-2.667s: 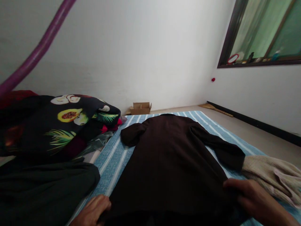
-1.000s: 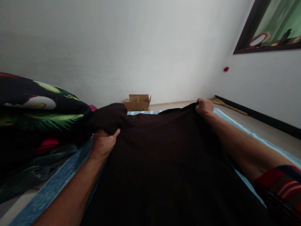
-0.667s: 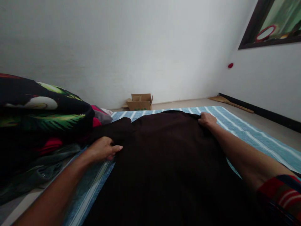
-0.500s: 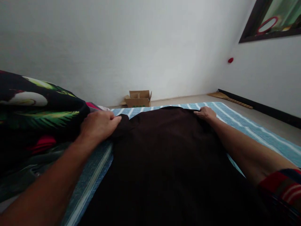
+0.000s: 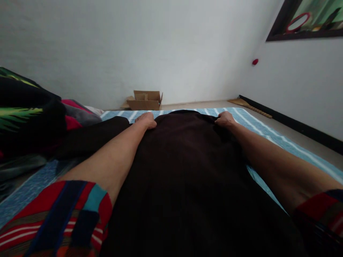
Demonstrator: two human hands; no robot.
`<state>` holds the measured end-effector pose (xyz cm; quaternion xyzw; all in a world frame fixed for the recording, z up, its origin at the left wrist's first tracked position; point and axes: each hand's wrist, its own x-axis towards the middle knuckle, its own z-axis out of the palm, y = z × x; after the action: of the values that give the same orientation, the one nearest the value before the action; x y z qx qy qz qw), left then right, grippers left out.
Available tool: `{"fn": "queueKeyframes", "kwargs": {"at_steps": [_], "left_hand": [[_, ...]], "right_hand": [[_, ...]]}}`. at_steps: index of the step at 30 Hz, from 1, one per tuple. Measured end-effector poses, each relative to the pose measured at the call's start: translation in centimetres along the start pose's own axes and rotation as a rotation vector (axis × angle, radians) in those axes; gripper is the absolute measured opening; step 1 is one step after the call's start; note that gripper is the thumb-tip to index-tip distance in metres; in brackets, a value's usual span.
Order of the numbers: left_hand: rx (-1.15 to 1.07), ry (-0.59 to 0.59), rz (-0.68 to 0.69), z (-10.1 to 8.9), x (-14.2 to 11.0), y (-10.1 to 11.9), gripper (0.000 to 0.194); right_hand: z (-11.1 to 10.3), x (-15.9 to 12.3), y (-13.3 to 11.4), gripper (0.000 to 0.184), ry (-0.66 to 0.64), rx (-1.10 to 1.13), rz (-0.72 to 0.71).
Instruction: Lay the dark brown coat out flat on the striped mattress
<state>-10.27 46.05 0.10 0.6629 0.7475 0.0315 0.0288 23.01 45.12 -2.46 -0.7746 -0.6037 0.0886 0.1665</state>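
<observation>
A dark brown long-sleeved garment (image 5: pixel 187 167) lies flat on a blue striped mat (image 5: pixel 268 137), its neck end pointing away from me. My left hand (image 5: pixel 146 120) rests with curled fingers on the garment's left shoulder, by the collar. My right hand (image 5: pixel 225 119) is closed on the right shoulder. The left sleeve (image 5: pixel 93 135) stretches out sideways over the mat. Both my forearms lie along the garment, and striped red and blue sleeves show at the bottom corners.
A pile of clothes with a black tropical-print fabric (image 5: pixel 24 117) is heaped at the left. An open cardboard box (image 5: pixel 144 100) stands against the far white wall. A broom (image 5: pixel 250 106) lies by the right wall, under a window ledge (image 5: pixel 302 34).
My left hand has let go of the left sleeve and moved right onto the shoulder near the collar. The right hand stays at the right shoulder. The view has leaned further forward.
</observation>
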Motion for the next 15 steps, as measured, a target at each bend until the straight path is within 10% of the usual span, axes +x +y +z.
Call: {"fn": "queueKeyframes", "kwargs": {"at_steps": [4, 12, 15], "left_hand": [[0.009, 0.017, -0.01, -1.4, -1.0, 0.4, 0.033], [-0.055, 0.454, -0.064, -9.5, -1.1, -1.6, 0.038], [-0.08, 0.578, -0.014, -9.9, -0.8, -2.7, 0.042]], "right_hand": [[-1.1, -0.6, -1.1, 0.024, 0.073, 0.036, -0.002], [-7.4, 0.9, -5.8, 0.035, 0.3, 0.024, -0.046], [-8.3, 1.7, -6.9, 0.038, 0.332, -0.023, -0.123]]}}
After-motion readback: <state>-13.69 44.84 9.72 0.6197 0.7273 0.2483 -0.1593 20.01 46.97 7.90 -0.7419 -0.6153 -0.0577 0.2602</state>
